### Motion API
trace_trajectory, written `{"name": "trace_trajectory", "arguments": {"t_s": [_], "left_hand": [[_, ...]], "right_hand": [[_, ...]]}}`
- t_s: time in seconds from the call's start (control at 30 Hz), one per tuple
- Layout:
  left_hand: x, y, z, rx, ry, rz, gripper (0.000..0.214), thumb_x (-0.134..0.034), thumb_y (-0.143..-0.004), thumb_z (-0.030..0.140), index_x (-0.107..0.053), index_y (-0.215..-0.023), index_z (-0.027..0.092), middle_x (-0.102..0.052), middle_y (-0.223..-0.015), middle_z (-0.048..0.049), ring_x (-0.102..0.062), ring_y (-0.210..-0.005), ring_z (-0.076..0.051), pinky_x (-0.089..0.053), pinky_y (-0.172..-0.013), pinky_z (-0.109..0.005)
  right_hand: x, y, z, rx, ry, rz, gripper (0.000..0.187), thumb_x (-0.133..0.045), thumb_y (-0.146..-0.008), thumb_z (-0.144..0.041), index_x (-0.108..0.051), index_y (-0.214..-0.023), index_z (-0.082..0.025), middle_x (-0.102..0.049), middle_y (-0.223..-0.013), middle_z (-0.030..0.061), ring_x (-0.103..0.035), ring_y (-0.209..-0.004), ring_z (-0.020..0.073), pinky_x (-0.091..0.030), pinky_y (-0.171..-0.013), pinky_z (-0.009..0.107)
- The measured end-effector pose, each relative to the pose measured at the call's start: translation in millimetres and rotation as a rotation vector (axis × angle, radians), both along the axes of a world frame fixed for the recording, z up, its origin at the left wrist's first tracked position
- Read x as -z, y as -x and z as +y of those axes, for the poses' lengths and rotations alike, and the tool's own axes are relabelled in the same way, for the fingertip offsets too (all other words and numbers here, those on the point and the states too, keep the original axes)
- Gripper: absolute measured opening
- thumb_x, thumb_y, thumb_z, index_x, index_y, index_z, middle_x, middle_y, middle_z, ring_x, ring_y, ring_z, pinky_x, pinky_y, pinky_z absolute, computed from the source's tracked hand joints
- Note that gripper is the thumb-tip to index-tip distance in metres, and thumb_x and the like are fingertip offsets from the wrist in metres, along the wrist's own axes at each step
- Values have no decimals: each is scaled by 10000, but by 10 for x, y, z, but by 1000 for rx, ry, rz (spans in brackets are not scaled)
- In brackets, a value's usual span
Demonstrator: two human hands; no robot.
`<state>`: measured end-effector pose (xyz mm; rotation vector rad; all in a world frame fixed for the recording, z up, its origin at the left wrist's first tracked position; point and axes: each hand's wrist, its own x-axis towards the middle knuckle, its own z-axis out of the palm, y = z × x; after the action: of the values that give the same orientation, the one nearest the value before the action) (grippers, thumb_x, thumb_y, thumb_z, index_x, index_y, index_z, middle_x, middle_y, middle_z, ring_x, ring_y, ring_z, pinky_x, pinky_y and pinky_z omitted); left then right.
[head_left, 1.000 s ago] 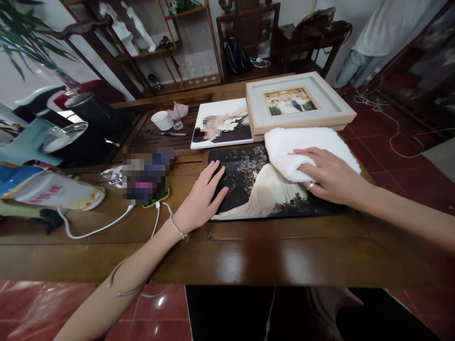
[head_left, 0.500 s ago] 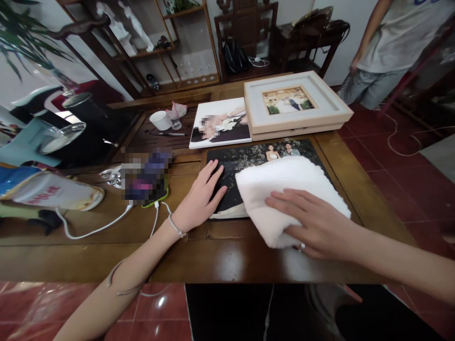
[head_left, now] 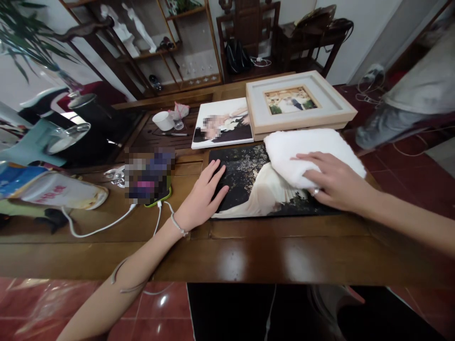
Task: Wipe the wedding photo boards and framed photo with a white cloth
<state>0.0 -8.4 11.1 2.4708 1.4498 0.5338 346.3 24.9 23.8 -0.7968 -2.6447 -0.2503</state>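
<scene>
A dark wedding photo panel (head_left: 245,182) lies flat on the wooden table (head_left: 249,251), a pale gown showing across its lower part. My left hand (head_left: 204,194) rests on the panel's left edge, fingers spread. On the panel's right side, a folded white towel (head_left: 313,147) sits under my right hand (head_left: 330,182), whose fingers curl into the cloth. The towel hides the upper right of the photo. Just behind lies a white-edged photo panel (head_left: 227,125), touching a pale wooden frame (head_left: 256,125) that holds another wedding picture.
A phone (head_left: 152,184) with white cables lies left of my left hand, near a white and blue snack bag (head_left: 57,189). Farther back stand a white cup (head_left: 163,121) and a dark canister (head_left: 87,111). A person (head_left: 408,94) is at the right, beyond the table.
My right hand has moved the towel up and right across the photo, baring the gown and covering the couple. My left hand stays put. The person at the right has shifted.
</scene>
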Motion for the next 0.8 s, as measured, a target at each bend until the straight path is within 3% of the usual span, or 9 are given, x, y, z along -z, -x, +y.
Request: {"name": "trace_trajectory", "arguments": {"t_s": [0.07, 0.2, 0.3, 0.4, 0.5, 0.63, 0.7, 0.8], "left_hand": [[1, -4, -1, -1, 1, -1, 520, -384, -991, 323, -310, -1464, 120, -234, -1570, -177, -159, -1478, -275, -209, -1197, -485], [5, -6, -2, 4, -7, -7, 514, -383, -992, 325, -312, -1463, 133, -242, -1568, -173, -168, -1476, -276, -215, -1193, -492], [4, -5, -2, 11, -16, -5, 519, -386, -990, 321, -317, -1460, 114, -245, -1563, -187, -167, -1475, -283, -209, -1197, -482], [-4, -4, -2, 17, -9, -5, 517, -376, -992, 325, -302, -1469, 141, -239, -1569, -174, -165, -1475, -287, -211, -1192, -499], [-12, -2, 0, 22, -1, -3, 513, -368, -995, 328, -290, -1474, 164, -230, -1574, -162, -160, -1476, -288, -211, -1190, -511], [-12, 5, 4, 21, 1, -1, 512, -365, -996, 328, -283, -1478, 178, -226, -1577, -153, -164, -1476, -286, -213, -1188, -518], [-10, 7, 4, 23, 0, -6, 513, -367, -995, 328, -279, -1481, 189, -226, -1579, -146, -162, -1477, -284, -215, -1186, -524], [-12, 4, 4, 19, 1, -7, 515, -371, -993, 325, -286, -1480, 181, -227, -1579, -147, -159, -1477, -283, -211, -1188, -519]], "right_hand": [[64, 22, -311, -20, -11, 41, 120, -513, -755, -122, -565, -853, -169, -532, -1330, 225, -495, -1218, 383, -467, -933, 591], [107, 155, -895, -79, 62, 85, 97, -526, -717, -105, -549, -738, -197, -476, -1411, 179, -421, -1309, 353, -457, -991, 531], [51, 272, -1026, -138, 81, 67, 89, -551, -707, -130, -573, -731, -213, -513, -1384, 153, -454, -1283, 329, -461, -997, 492], [-10, 309, -805, -168, 74, 30, 171, -550, -690, -122, -627, -828, -188, -573, -1311, 176, -508, -1219, 331, -483, -945, 496], [-39, 222, -373, -171, 16, -1, 239, -538, -720, -126, -642, -933, -153, -601, -1258, 208, -544, -1162, 344, -503, -880, 513], [-66, -13, 147, -42, 26, -53, 200, -513, -762, -115, -621, -928, -146, -589, -1254, 234, -565, -1111, 370, -506, -842, 531], [-81, -119, 262, 6, 36, -60, 169, -496, -790, -91, -609, -905, -142, -583, -1254, 248, -559, -1114, 381, -494, -860, 537], [-73, -198, 198, 48, 30, -36, 158, -481, -804, -51, -596, -869, -138, -570, -1258, 268, -549, -1122, 395, -483, -874, 533]]}}
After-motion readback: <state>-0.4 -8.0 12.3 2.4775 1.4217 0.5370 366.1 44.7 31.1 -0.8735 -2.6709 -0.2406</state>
